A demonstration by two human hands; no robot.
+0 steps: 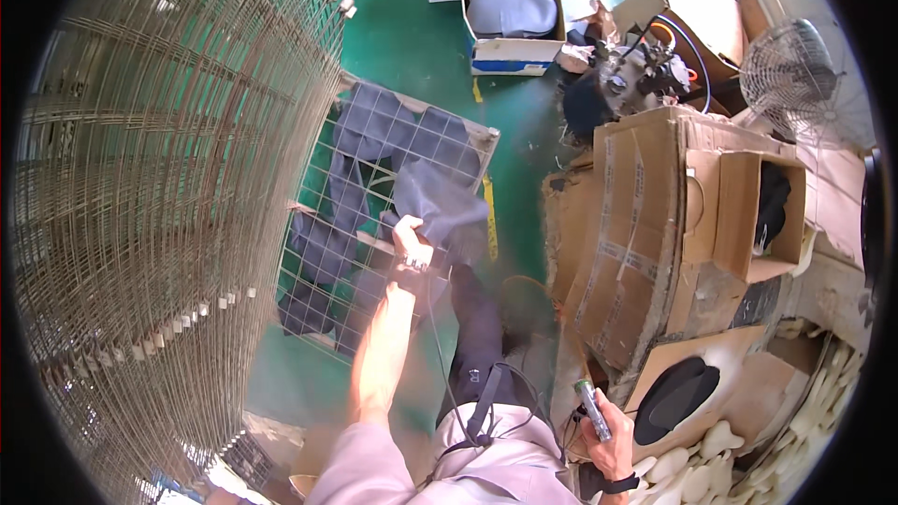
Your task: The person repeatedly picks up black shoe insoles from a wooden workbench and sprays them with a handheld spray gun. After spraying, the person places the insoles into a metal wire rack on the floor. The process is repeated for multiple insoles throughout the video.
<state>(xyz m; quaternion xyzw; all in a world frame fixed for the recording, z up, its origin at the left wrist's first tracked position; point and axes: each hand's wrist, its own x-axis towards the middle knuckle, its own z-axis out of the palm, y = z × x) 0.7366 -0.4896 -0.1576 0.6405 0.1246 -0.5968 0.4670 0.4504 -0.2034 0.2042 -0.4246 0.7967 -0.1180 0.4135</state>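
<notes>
My left hand point(412, 241), with a dark band at the wrist, reaches out over a wire mesh rack point(323, 194). Its fingers are closed on the near edge of a grey-blue fabric piece point(435, 198), which is blurred toward its right side. Several more grey-blue pieces point(372, 126) lie at the mesh; whether they rest on or under the wires I cannot tell. Low on the right, my right hand point(610, 438) grips a slim grey cylinder point(593, 410) with a green end, held upright and tilted, away from the rack.
Tall stacked wire racks point(196, 150) fill the left side. Ahead stands an open carton point(513, 54) of grey pieces. On the right are a large cardboard box point(636, 224), a machine with hoses point(627, 84), a fan point(790, 65), black insole-shaped pieces point(678, 397) and pale foot-shaped forms point(697, 477).
</notes>
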